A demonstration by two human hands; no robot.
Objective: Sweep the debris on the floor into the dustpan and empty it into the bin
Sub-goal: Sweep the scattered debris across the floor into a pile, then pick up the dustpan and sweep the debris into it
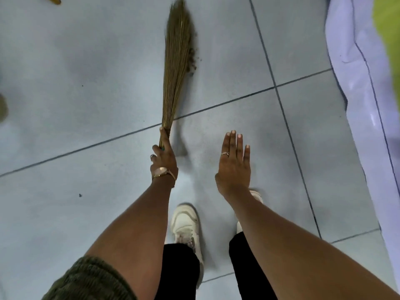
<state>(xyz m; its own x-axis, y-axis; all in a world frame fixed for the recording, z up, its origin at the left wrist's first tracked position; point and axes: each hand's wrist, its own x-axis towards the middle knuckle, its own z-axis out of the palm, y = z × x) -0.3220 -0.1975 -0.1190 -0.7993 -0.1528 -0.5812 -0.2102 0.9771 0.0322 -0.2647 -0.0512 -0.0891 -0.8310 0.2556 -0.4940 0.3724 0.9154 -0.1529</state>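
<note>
My left hand (163, 158) grips the bound end of a straw hand broom (177, 61), whose bristles stretch away from me across the grey tiled floor (86, 94). A small clump of brown debris (192, 60) lies against the right side of the bristles. A few dark specks (80, 195) dot the tiles to the left. My right hand (234, 161) hovers flat over the floor, fingers straight and together, holding nothing. No dustpan or bin shows in the head view.
A pale lilac sheet or cover (365, 94) runs down the right edge, with something yellow-green (389, 29) behind it. My white shoes (186, 224) stand below the hands. A wooden tip (53, 0) pokes in at the top left.
</note>
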